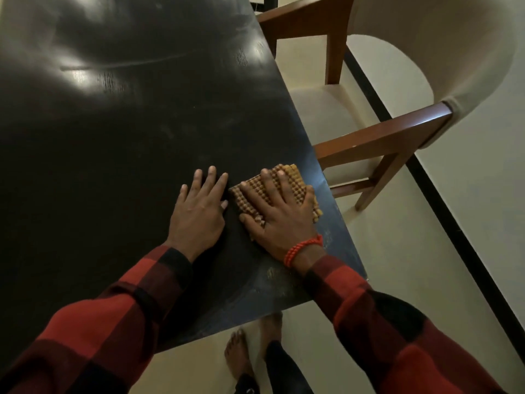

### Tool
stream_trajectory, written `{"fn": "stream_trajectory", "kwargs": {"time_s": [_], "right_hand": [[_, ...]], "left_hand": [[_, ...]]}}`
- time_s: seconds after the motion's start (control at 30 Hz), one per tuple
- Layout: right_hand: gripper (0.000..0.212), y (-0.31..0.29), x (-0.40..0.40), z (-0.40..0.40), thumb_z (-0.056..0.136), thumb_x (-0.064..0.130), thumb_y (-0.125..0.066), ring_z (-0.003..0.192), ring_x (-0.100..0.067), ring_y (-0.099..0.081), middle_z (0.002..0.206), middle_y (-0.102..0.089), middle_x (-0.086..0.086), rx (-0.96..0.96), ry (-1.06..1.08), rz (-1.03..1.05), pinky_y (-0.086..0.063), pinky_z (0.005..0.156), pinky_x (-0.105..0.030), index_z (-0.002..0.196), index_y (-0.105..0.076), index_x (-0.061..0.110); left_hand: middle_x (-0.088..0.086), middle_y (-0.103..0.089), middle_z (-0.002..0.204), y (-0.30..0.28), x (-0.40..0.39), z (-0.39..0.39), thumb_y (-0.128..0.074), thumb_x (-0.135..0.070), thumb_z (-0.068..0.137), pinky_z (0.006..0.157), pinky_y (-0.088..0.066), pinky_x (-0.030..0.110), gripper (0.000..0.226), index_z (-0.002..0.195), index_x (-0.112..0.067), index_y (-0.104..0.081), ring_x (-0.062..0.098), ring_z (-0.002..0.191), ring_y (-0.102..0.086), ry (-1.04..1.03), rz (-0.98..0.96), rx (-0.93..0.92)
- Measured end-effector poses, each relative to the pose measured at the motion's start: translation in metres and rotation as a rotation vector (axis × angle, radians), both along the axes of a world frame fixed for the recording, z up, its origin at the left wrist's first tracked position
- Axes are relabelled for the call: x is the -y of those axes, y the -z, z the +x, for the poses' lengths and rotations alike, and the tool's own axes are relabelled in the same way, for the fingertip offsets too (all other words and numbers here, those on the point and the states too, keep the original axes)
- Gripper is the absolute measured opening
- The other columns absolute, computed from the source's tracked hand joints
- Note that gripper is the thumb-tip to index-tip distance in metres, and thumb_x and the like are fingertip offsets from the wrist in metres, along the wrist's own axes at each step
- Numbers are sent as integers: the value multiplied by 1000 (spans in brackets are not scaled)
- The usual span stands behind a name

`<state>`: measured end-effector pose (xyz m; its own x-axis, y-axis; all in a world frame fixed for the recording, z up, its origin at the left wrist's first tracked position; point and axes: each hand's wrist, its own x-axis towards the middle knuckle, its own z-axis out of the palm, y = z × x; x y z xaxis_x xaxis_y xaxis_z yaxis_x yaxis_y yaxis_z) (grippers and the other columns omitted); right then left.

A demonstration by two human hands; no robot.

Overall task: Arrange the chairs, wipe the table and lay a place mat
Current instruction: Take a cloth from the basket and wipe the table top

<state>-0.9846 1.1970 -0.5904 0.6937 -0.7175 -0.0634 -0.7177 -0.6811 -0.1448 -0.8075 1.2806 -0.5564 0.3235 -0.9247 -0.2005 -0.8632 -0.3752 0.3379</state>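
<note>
A: Take the table [119, 132] as the landmark. Where is everything?

B: The right hand [279, 214] lies flat on a folded, knobbly tan cloth [287, 177], fingers spread and fairly straight, pressing it onto the dark top close to the table's right edge, a little up from the near corner. It presses rather than grips; I see no finger curled under the cloth.

A: And the other hand?

B: The left hand [199, 206] rests palm-down on the bare tabletop just beside the cloth, further in from the edge, fingers extended and holding nothing. It looks like a brace.

A: Chairs?

B: 1 armchair [397, 115] with wooden arms and a pale seat stands along the table's right side, its near arm just beyond the edge where the cloth is. Part of a 2nd chair [301, 15] shows further up that side.

A: What could go wrong?

B: My guess: a stroke toward the right edge could carry the cloth off the table onto the chair seat or floor, since only flat pressure holds it. Knuckles could also knock the chair arm. Streaks and dusty patches near the corner suggest wiping isn't finished, so a mat laid now would cover dirt. I see no place mat.
</note>
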Motion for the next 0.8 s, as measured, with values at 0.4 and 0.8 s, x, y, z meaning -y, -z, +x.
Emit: {"fn": "stream_trajectory", "kwargs": {"time_s": [0.4, 0.8], "right_hand": [[66, -1, 46, -13, 97, 69, -17, 156, -30, 5, 171, 4, 1, -39, 204, 14, -4, 116, -72, 158, -2, 49], [65, 4, -24, -31, 96, 67, -29, 156, -31, -6, 171, -7, -1, 82, -80, 14, -6, 113, -74, 157, -19, 47]], "left_hand": [[3, -9, 170, 7, -18, -27, -41, -22, 107, 126, -8, 47, 57, 160, -24, -22, 23, 157, 1, -75, -103, -6], [9, -20, 167, 16, -36, -66, -41, -13, 105, 125, -14, 46, 54, 158, -21, -32, 23, 156, -9, -196, -181, -20]]}}
